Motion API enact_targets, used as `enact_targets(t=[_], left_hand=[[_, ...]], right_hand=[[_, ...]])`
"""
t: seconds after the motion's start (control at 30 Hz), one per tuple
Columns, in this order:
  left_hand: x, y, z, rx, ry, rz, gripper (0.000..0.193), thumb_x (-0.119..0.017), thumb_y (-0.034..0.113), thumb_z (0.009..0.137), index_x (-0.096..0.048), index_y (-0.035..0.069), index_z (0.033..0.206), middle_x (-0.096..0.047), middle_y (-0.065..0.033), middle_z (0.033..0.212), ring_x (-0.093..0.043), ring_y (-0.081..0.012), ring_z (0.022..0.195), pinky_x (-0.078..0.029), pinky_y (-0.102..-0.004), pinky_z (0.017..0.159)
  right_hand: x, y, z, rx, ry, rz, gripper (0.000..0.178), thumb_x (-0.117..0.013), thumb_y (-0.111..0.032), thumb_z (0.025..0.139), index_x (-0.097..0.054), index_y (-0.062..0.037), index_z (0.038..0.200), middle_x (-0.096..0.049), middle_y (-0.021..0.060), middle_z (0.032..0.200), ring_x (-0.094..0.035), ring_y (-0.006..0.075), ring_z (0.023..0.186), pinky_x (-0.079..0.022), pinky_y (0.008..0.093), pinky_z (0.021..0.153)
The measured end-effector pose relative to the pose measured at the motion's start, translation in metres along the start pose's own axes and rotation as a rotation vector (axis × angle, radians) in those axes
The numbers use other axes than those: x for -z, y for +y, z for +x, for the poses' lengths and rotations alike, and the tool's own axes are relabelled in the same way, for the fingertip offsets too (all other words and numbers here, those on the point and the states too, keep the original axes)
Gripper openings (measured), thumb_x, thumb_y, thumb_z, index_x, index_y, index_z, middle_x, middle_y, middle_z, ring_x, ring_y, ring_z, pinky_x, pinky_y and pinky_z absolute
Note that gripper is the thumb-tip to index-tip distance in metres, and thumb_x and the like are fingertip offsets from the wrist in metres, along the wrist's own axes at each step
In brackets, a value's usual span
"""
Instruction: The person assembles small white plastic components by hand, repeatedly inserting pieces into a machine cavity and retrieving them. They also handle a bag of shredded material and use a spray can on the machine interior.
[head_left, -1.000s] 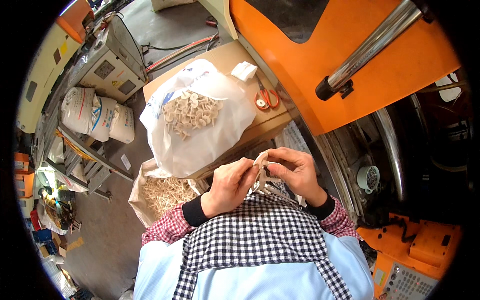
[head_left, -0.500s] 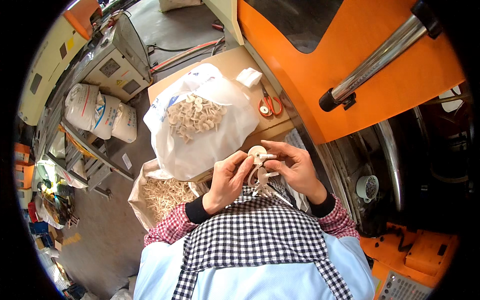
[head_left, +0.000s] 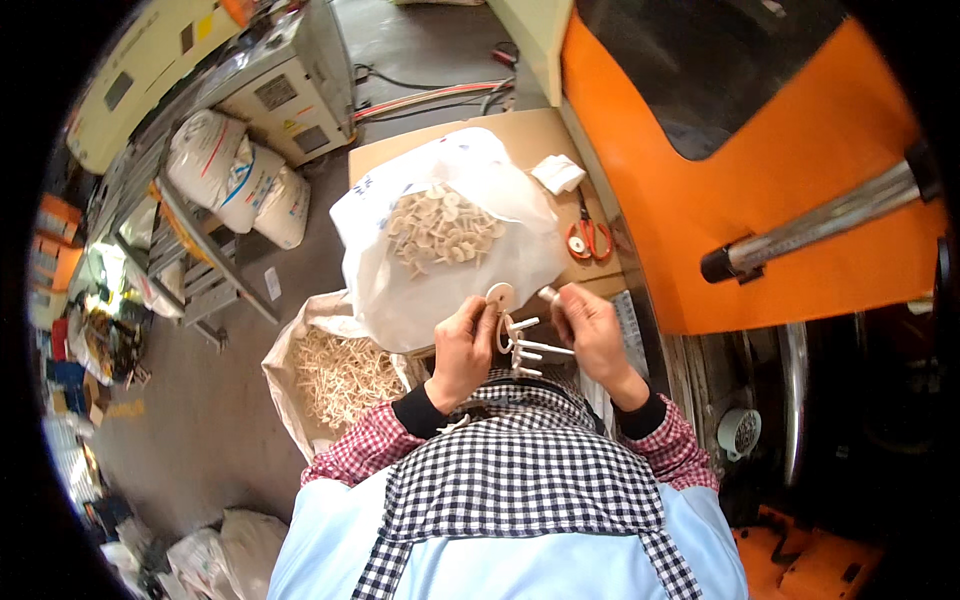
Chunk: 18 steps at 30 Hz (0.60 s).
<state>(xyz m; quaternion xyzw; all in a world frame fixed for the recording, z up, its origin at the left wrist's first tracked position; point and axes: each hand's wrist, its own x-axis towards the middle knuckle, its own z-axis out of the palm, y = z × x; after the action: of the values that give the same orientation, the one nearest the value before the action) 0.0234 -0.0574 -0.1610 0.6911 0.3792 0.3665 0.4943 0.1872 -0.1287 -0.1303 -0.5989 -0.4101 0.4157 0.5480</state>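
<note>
My left hand [head_left: 463, 345] is closed, fingers and thumb pinching a cream plastic moulding. The moulding's round disc [head_left: 501, 296] stands up above the fingertips, and several thin pegs [head_left: 530, 347] stick out below it toward the right. My right hand [head_left: 594, 335] is apart from it, its thumb and fingers pressed around a small white plastic piece [head_left: 547, 294]; most of that piece is hidden. Just beyond both hands lies an open white plastic bag [head_left: 385, 310] holding a heap of cream disc-shaped parts [head_left: 445, 230].
An open sack [head_left: 285, 350] of thin plastic sprues [head_left: 345, 385] stands at the left. Orange-handled snips [head_left: 588, 238] and a folded white wad [head_left: 558, 174] rest on cardboard [head_left: 520, 125]. An orange machine [head_left: 670, 220] with a metal bar [head_left: 830, 220] borders the right.
My hands have drawn apart; the right one has moved away from the moulding with a small white piece in its fingers. The whole view has shifted a little.
</note>
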Motion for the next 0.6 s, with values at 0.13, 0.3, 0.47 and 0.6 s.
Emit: enact_targets(t=[0.13,0.3,0.47,0.6], left_hand=[[0.016,-0.044,-0.009,0.261,0.082,-0.329,0.02,-0.049,0.017,0.094,-0.057,0.002,0.084,-0.052,0.0035,0.065,-0.045,-0.0033,0.053,-0.037,-0.0194,0.047],[0.03,-0.048,-0.04,0.358,0.201,-0.454,0.019,-0.048,0.017,0.095,-0.057,0.003,0.085,-0.052,0.0032,0.064,-0.043,-0.003,0.053,-0.035,-0.0184,0.047],[0.033,-0.056,-0.064,0.378,0.279,-0.468,0.019,-0.048,0.018,0.095,-0.058,0.002,0.088,-0.054,0.0021,0.07,-0.047,-0.0041,0.058,-0.039,-0.0181,0.051],[0.031,-0.059,-0.07,0.416,0.312,-0.465,0.022,-0.048,0.021,0.095,-0.058,0.003,0.089,-0.056,0.0032,0.07,-0.047,-0.0023,0.056,-0.038,-0.0169,0.049]], right_hand=[[-0.012,0.007,0.023,-0.012,0.139,0.193,0.014,-0.054,-0.016,0.092,-0.058,-0.0022,0.092,-0.055,-0.001,0.065,-0.047,0.0041,0.054,-0.037,0.0177,0.047],[-0.04,-0.013,0.034,0.414,0.249,0.058,0.017,-0.046,-0.006,0.094,-0.055,0.0006,0.106,-0.062,0.008,0.083,-0.058,0.0105,0.068,-0.048,0.0219,0.058],[-0.067,-0.021,0.043,0.576,0.186,0.085,0.021,-0.041,-0.002,0.094,-0.049,0.0041,0.113,-0.063,0.0155,0.094,-0.063,0.0179,0.079,-0.051,0.0264,0.066],[-0.091,-0.028,0.038,0.709,0.028,0.059,0.022,-0.042,0.003,0.092,-0.048,0.0056,0.113,-0.062,0.0176,0.095,-0.065,0.0213,0.082,-0.053,0.0289,0.067]])
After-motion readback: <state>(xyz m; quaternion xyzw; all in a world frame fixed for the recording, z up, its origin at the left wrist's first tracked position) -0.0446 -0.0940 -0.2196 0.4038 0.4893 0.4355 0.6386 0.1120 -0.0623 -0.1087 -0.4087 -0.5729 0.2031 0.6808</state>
